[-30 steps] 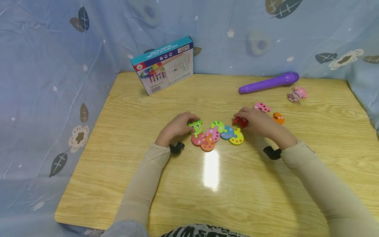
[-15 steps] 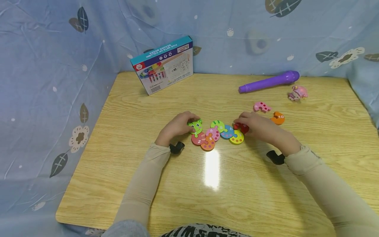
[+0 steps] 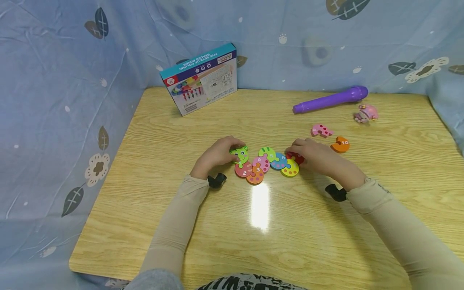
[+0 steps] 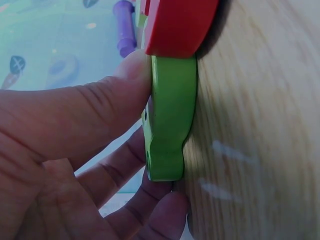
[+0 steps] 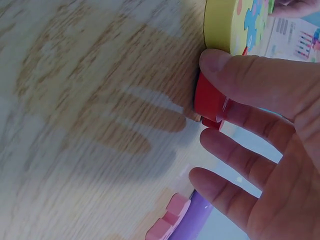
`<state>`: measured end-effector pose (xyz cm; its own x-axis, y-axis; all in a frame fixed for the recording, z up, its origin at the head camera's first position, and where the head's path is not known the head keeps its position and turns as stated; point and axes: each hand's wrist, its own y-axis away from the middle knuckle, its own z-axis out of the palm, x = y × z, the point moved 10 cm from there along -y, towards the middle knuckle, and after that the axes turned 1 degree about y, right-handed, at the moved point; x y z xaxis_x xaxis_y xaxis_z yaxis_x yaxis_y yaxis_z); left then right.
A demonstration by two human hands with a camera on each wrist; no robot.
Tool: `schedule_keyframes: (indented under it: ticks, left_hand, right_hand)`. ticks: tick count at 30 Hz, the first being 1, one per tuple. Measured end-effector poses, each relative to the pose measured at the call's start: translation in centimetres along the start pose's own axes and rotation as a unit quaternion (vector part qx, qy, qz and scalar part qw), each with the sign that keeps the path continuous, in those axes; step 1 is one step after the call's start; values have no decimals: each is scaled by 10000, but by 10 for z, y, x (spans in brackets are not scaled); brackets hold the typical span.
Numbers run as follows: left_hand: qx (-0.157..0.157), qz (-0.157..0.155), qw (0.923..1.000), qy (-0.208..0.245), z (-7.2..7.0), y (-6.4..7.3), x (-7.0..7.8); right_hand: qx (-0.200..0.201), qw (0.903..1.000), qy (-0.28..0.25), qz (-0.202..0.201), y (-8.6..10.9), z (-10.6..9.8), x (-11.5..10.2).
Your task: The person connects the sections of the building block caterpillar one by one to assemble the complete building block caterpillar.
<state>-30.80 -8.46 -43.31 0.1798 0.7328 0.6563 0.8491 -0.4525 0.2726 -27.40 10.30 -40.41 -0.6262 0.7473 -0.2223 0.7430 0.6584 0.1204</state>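
Note:
A caterpillar number puzzle lies across the middle of the table in the head view. At its left end my left hand [image 3: 218, 155] holds the green head piece [image 3: 241, 153] between thumb and fingers; the left wrist view has the thumb on the face of that piece. Pieces 2 to 7 run rightward in a wavy row, ending with the yellow piece [image 3: 290, 169]. My right hand [image 3: 319, 158] pinches a red piece [image 5: 209, 97] against the yellow one, thumb on its side, partly covering it. Its other fingers are spread in the right wrist view.
Beyond the right hand lie a pink piece 9 [image 3: 321, 129] and an orange piece 10 [image 3: 342, 145]. Farther back are a purple toy microphone [image 3: 328, 100] and a small pink figurine [image 3: 367, 113]. A bead set box [image 3: 201, 82] stands at the back left, before a blue curtain [image 3: 268, 48].
My right hand has brought the red piece down against the top of the yellow piece, uncovering the pink and orange pieces behind it. The left hand has stayed on the green head.

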Motion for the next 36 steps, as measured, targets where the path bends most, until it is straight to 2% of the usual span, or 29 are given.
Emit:
schedule_keyframes:
  ticks: [8,12,14,18,22,25,29,32,36]
  left_hand:
    - [27,19,10000,-8,-1,1,1]
    - [35,98,9999,-42,-1,0,3]
    - [42,134,9999,-64,-2,0,3]
    - [45,139,9999,-54,-2,0,3]
    - [38,141,9999,-27,-2,0,4]
    - [36,114,9999,9,-2,0,4]
    - [30,83,10000,13,-1,0,3]
    - [23,71,10000,-16,0,0,2]
    - [19,68,10000,-23,0,1,3]
  right_hand:
    - [-30,9999,-124,-34,1,1,3]
    - [-6,9990,-442,9,4,-4,10]
    - [87,9979,-637,92,6,-11,18]
    - [513,9951,-802,256,9,-30,37]
    - [827,9947,-442,424,10,-44,57]
    - [744,9953,-150,602,10,-43,72]
    - [375,9953,-34,896,10,-34,87]
    - [274,9953,-89,928,9,-29,92]
    - [414,9957,-146,818,8,-26,95]
